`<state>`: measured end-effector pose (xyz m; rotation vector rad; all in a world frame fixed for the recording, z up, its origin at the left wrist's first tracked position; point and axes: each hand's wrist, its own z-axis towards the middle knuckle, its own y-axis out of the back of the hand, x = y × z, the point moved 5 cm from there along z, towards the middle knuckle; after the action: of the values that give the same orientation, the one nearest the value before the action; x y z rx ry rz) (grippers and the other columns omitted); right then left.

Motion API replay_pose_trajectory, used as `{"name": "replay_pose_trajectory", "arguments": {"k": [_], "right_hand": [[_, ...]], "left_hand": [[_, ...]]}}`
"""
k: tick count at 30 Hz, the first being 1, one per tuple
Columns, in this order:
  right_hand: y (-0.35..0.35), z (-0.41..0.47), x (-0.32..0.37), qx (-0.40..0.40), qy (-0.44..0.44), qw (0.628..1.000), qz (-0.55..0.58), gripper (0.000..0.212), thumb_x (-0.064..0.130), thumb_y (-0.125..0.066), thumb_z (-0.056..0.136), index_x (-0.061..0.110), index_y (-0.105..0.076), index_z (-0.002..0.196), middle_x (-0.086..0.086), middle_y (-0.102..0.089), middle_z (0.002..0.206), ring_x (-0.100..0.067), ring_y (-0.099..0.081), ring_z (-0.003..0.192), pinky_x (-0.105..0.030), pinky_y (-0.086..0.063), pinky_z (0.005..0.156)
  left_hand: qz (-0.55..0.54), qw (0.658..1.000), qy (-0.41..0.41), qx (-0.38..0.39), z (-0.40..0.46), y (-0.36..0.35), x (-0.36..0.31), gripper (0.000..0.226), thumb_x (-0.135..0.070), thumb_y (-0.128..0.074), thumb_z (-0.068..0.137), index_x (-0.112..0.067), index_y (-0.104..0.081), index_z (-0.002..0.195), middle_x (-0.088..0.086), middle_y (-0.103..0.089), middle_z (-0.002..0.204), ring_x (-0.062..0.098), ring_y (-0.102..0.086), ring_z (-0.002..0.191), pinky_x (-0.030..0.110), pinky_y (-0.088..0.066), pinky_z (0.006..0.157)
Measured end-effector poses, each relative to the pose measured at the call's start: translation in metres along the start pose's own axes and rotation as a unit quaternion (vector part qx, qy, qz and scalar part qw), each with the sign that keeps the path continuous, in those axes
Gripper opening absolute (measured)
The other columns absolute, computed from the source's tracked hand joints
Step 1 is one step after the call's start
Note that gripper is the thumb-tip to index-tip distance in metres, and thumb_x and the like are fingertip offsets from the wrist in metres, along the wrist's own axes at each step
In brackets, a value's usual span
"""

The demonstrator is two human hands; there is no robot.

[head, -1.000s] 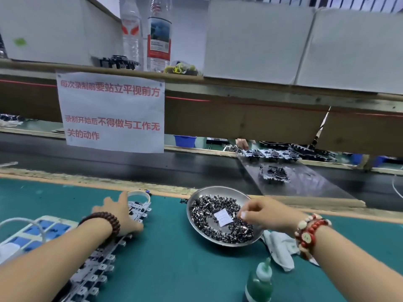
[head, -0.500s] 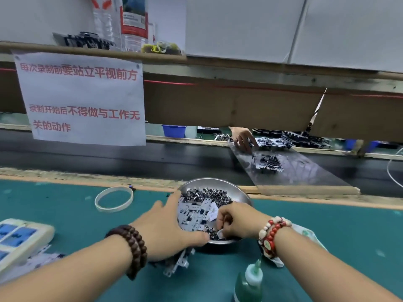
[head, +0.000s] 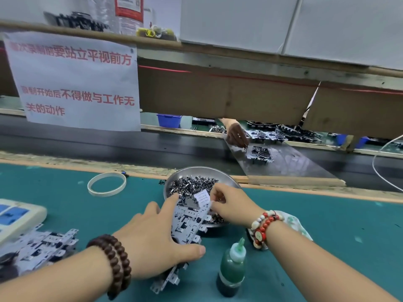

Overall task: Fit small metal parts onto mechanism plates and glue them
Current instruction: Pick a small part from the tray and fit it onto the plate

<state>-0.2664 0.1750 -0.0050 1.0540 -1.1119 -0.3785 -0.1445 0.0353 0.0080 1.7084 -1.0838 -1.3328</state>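
Your left hand (head: 152,240) grips a mechanism plate (head: 189,221), thumb along its near edge and forefinger stretched up its far side, holding it tilted against the near rim of the metal dish (head: 202,171). Your right hand (head: 234,207) is over the dish, fingertips pinched together at the plate's top edge beside a small white label (head: 202,198); whether a part sits between them cannot be told. The dish holds a heap of small metal parts (head: 192,186) on the green counter (head: 327,225). A green glue bottle (head: 232,268) stands upright just in front of your right wrist, close to the plate's lower corner. A stack of further plates (head: 39,247) lies to the left, beside a white power strip (head: 17,216). A white ring (head: 106,184) lies left of the dish, and a cloth (head: 293,223) lies under your right forearm. Across the conveyor, another person's hand (head: 236,135) works at assemblies.
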Motion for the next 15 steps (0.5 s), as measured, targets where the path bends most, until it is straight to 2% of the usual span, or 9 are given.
{"name": "replay_pose_trajectory", "arguments": {"k": [4, 8, 11, 15], "right_hand": [[0.011, -0.005, 0.002, -0.05, -0.017, 0.998, 0.037, 0.023, 0.012, -0.052, 0.087, 0.025, -0.043, 0.07, 0.008, -0.052, 0.072, -0.006, -0.046, 0.065, -0.012, -0.036, 0.058], [0.023, -0.01, 0.005, -0.086, -0.033, 0.991, 0.101, 0.019, 0.008, -0.055, 0.084, 0.019, -0.048, 0.07, -0.003, -0.059, 0.076, -0.017, -0.053, 0.073, -0.031, -0.047, 0.073], [0.031, -0.015, 0.012, -0.087, -0.039, 0.983, 0.159, 0.015, 0.006, -0.059, 0.083, 0.015, -0.053, 0.073, -0.008, -0.061, 0.075, -0.02, -0.057, 0.073, -0.042, -0.052, 0.08], [0.042, -0.025, 0.027, -0.087, -0.026, 0.976, 0.2, 0.01, 0.007, -0.061, 0.084, 0.012, -0.056, 0.078, -0.005, -0.063, 0.069, -0.017, -0.06, 0.067, -0.037, -0.054, 0.077]], "left_hand": [[0.042, 0.999, 0.027, 0.019, -0.004, -0.01, 0.006, 0.111, -0.081, -0.048, 0.06, -0.039, 0.016, 0.142, -0.003, -0.032, 0.128, 0.019, -0.04, 0.122, 0.032, -0.036, 0.1], [0.069, 0.995, 0.055, 0.043, -0.002, -0.026, 0.01, 0.115, -0.081, -0.047, 0.062, -0.035, 0.022, 0.142, 0.001, -0.027, 0.136, 0.024, -0.036, 0.125, 0.035, -0.034, 0.103], [0.1, 0.993, 0.062, 0.032, 0.001, -0.033, 0.007, 0.114, -0.083, -0.042, 0.064, -0.031, 0.023, 0.142, 0.002, -0.024, 0.138, 0.026, -0.035, 0.124, 0.038, -0.036, 0.103], [0.18, 0.981, 0.057, 0.032, 0.004, -0.034, -0.001, 0.103, -0.083, -0.032, 0.07, -0.029, 0.014, 0.145, 0.005, -0.021, 0.144, 0.028, -0.043, 0.123, 0.039, -0.04, 0.094]]}}
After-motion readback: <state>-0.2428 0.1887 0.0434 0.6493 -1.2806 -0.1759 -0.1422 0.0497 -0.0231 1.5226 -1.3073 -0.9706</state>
